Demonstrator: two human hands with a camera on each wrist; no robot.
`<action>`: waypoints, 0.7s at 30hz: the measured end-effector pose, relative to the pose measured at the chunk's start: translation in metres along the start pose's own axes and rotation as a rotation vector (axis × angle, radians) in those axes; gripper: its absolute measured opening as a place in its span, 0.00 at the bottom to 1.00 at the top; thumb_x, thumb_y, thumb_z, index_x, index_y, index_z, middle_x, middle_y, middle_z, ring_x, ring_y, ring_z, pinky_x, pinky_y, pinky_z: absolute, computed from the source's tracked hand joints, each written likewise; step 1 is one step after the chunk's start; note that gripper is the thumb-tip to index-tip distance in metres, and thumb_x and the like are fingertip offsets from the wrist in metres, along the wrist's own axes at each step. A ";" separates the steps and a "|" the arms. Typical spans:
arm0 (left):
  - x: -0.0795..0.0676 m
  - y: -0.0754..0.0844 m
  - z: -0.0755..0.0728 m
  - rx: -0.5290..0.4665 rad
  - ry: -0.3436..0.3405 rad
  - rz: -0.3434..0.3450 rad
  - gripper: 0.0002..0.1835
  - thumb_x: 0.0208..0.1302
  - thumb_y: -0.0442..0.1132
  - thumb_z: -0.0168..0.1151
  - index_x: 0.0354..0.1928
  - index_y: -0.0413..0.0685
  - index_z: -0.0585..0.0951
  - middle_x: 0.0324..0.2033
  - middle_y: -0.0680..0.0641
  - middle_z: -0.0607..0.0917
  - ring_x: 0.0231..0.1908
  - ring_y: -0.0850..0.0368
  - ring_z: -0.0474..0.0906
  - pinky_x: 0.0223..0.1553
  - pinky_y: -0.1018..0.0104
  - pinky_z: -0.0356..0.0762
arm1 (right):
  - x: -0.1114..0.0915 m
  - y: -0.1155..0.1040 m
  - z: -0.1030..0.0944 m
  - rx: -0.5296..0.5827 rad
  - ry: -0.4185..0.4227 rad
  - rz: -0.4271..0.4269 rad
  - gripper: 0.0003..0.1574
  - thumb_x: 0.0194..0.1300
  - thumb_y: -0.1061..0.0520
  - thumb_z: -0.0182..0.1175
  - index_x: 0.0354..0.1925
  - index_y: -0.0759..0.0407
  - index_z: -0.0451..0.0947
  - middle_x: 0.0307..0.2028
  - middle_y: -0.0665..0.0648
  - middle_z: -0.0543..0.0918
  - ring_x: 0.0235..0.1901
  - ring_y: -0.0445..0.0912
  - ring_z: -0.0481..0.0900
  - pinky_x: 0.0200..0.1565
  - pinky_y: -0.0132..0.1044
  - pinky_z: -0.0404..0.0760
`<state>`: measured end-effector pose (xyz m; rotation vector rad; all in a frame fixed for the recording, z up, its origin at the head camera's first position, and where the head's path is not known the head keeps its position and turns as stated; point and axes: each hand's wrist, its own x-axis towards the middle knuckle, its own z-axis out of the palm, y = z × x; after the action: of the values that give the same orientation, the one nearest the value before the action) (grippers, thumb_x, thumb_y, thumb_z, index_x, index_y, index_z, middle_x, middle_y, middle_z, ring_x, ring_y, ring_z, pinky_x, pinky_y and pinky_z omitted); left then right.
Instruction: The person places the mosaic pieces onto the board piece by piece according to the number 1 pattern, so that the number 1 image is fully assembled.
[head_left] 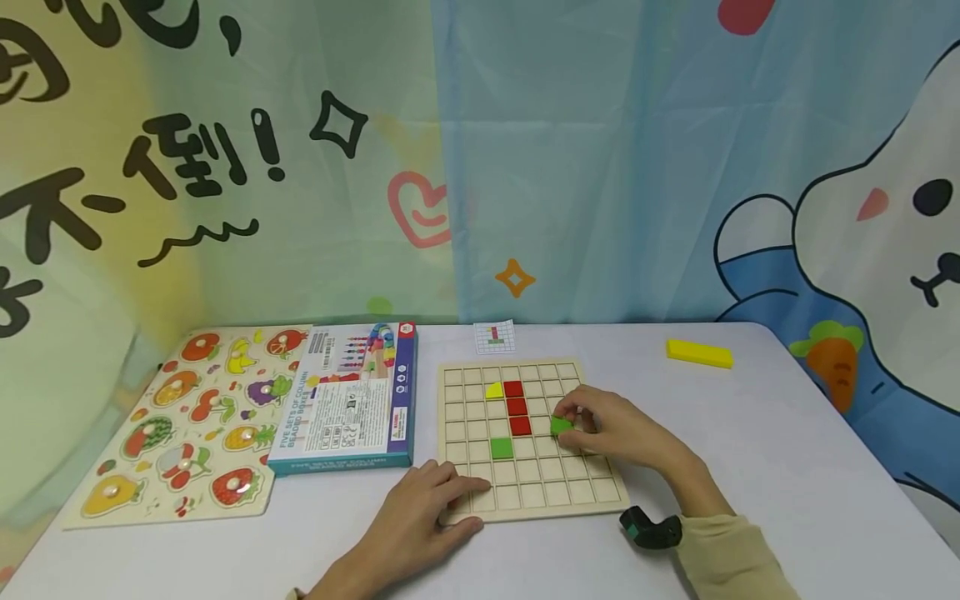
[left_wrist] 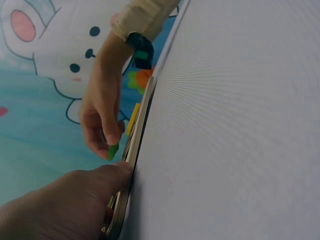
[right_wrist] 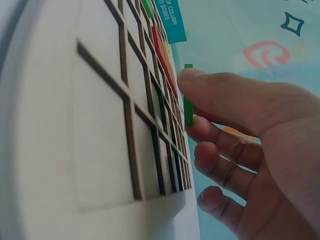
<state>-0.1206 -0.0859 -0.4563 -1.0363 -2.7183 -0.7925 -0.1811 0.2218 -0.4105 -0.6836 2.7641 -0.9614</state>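
A wooden grid board (head_left: 532,496) lies on the white table, with three red tiles (head_left: 517,407) in a column on it. Left of the top red tile sits a yellow rounded piece (head_left: 493,391), and a green square tile (head_left: 502,448) lies below and to the left of the column. My right hand (head_left: 618,427) pinches another green tile (right_wrist: 188,95) between thumb and finger, over the board's right side. My left hand (head_left: 420,517) rests at the near left corner, with fingers on the board and thumb along its front edge.
Behind the board lies a small pattern card (head_left: 494,337). A yellow bar (head_left: 699,353) is at the back right. To the left, a boxed bead set (head_left: 341,400) overlaps a fruit puzzle board (head_left: 180,433). A printed curtain (head_left: 540,167) hangs behind the table.
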 end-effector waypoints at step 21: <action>0.000 0.001 -0.002 -0.001 -0.019 -0.009 0.18 0.58 0.56 0.64 0.51 0.70 0.79 0.29 0.65 0.70 0.31 0.70 0.59 0.32 0.78 0.58 | 0.008 -0.020 0.018 -0.079 -0.008 -0.083 0.12 0.57 0.50 0.67 0.38 0.49 0.75 0.32 0.47 0.75 0.26 0.35 0.67 0.31 0.28 0.69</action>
<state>-0.1205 -0.0860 -0.4542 -1.0375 -2.7402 -0.7903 -0.1754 0.1943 -0.4124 -0.8188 2.7996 -0.8662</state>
